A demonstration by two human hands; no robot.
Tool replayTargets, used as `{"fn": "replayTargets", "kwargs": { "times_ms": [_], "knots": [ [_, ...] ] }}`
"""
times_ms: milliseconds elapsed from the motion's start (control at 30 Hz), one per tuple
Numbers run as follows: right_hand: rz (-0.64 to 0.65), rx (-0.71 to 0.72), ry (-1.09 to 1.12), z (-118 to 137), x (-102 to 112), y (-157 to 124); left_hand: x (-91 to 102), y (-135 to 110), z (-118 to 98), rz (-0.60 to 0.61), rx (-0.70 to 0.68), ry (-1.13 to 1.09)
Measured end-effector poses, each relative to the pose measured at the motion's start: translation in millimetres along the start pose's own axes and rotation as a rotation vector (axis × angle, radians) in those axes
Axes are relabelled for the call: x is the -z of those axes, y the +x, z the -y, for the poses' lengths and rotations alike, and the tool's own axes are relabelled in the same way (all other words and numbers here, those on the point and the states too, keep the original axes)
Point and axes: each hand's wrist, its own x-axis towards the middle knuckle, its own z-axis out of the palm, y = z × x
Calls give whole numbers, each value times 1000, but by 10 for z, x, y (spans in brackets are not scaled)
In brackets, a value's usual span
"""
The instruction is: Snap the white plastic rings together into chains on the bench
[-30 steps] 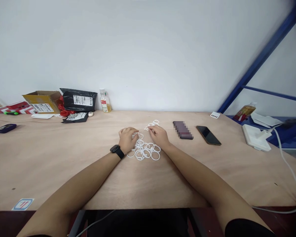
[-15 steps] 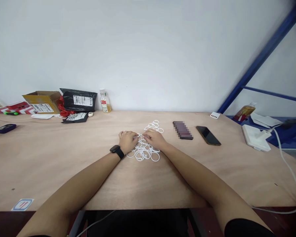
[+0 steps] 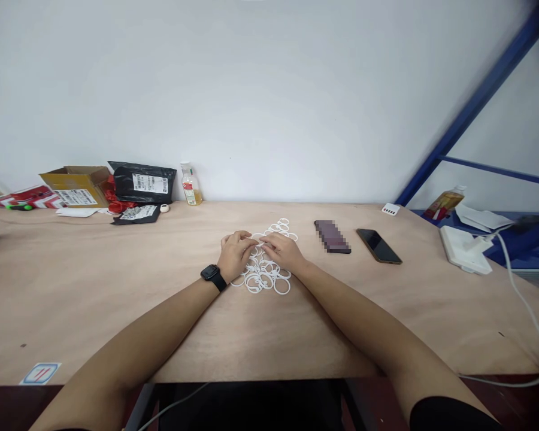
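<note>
Several white plastic rings (image 3: 282, 285) with small clasps lie in a pile on the wooden table (image 3: 170, 323). My left hand (image 3: 236, 252), a black watch (image 3: 212, 276) on its wrist, is closed over the pile's left side. Opposite it, my right hand (image 3: 284, 250) is closed too. The fingertips of both hands meet on one white ring (image 3: 257, 237) just above the pile. Its clasp is partly covered by the fingers. Behind my right hand, a few more white rings (image 3: 284, 222) lie in a short row leading away.
Two phones (image 3: 332, 237) (image 3: 379, 245) lie to the right, one blurred. Beyond them are a white power strip (image 3: 465, 251) with a cable and a small white block (image 3: 390, 209). Back left stand a cardboard box (image 3: 83, 187), black parcels (image 3: 146, 182) and a bottle (image 3: 191, 184).
The ring between my fingertips now shows its loop turned away from me. My left fingers have lifted slightly. At the far left, another person's hand has gone and the dark device has shifted out leftward.
</note>
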Motion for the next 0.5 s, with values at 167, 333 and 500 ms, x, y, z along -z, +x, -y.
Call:
{"fn": "replayTargets", "kwargs": {
  "times_ms": [167, 333, 500],
  "knots": [
    [-23, 39, 4, 10, 0, -1, 17, 9, -1, -68, 66, -82],
    [7, 84, 11, 21, -20, -7, 33, 7, -10, -93, 37, -86],
    [75, 132, -42, 40, -17, -4, 47, 0, -25, -85, -9, -85]
  ]
}}
